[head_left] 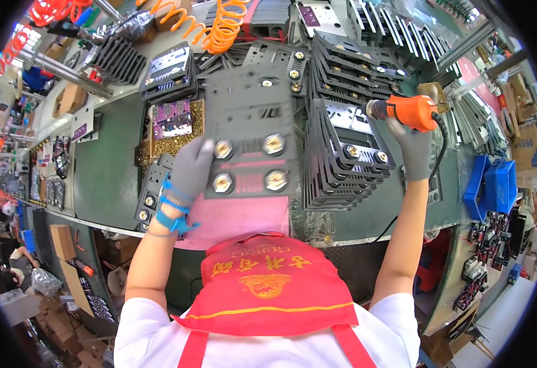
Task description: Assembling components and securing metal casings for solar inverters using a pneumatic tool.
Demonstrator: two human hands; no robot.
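Observation:
My left hand [193, 168], in a grey glove with a blue wrist strap, grips the left edge of a dark grey metal panel [244, 101]. The panel has slots and several brass-centred round fittings, and it is blurred by motion above a pink mat [238, 224]. Its underside and the fingers beneath are hidden. Raised at the right, my gloved right hand [414, 147] is closed around an orange corded electric screwdriver [412, 112], whose tip points left over a tall stack of similar panels [342, 175].
Left of the panel lies a tray of small brass parts [169, 147] with a purple circuit board [171, 118] on it. More panels [169, 70] stand behind. Orange coiled hoses [225, 27] hang at the back. Blue bins [500, 184] sit far right; the screwdriver's black cable [443, 144] trails beside my arm.

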